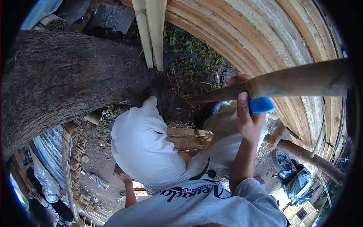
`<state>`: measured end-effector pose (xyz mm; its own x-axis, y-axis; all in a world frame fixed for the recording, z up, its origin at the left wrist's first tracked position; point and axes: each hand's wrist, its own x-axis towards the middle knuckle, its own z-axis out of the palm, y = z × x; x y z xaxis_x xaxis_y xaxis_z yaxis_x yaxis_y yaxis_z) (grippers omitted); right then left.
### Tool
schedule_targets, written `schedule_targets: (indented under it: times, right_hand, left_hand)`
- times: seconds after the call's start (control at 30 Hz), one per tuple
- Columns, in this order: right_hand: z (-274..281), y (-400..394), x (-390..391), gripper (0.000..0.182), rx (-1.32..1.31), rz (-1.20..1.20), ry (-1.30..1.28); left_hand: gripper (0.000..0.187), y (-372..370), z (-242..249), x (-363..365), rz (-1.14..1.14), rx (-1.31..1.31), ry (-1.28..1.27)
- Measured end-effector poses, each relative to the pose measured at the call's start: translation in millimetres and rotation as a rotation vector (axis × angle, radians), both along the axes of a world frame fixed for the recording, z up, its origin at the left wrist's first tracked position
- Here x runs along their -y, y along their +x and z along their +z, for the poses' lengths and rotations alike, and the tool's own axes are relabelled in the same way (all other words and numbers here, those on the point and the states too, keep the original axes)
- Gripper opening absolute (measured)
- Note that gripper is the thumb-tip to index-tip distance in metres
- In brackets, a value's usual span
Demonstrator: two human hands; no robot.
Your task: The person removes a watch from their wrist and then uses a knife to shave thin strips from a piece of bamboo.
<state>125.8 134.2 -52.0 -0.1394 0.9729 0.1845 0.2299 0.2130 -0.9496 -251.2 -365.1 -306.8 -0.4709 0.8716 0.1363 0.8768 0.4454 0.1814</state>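
Note:
My right hand [248,113] is closed around a bamboo pole [302,81], thumb on the near side and fingertips showing over its far side. The pole slants from the right edge of the view down toward the ground between my feet. A blue, ridged piece [261,105] sticks out beside the thumb of that hand; its kind and the rest of it are hidden. My left hand [121,174] is low beside my left thigh, its fingers curled. Whether anything is in it I cannot make out.
A thick tree trunk [68,79] lies across the left side. Long bamboo slats [242,28] curve along the upper right, and two upright strips [153,34] stand ahead. Cut bamboo pieces [73,162] are stacked at lower left. A wheeled dark object [291,170] stands at lower right.

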Motion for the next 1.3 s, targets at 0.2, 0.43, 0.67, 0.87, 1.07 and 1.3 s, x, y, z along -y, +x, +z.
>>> schedule_targets:
  times: [0.2,0.43,0.67,0.87,1.07,1.3]
  right_hand:
    - [15.3,-4.9,-11.3,0.039,0.022,-0.006,-0.144]
    - [14.8,-2.7,30.9,0.037,-0.041,-0.048,-0.127]
    - [25.5,29.8,88.7,0.037,-0.103,-0.025,0.089]
    - [23.9,47.7,99.3,0.035,-0.185,-0.059,0.131]
    - [14.9,48.9,82.1,0.038,-0.194,-0.051,0.081]
    - [6.8,46.1,41.9,0.051,-0.093,0.052,0.071]
  left_hand:
    - [0.047,-11.2,50.5,25.4,0.019,0.019,-0.117]
    - [0.045,-39.2,22.7,32.4,-0.093,0.077,-0.154]
    - [0.044,-50.1,0.0,37.0,-0.172,0.091,-0.119]
    - [0.044,-64.1,18.7,6.2,-0.223,0.072,-0.116]
    - [0.043,-54.6,0.5,-30.9,-0.208,0.124,-0.155]
    - [0.043,-42.8,-46.5,-106.6,-0.154,0.217,-0.198]
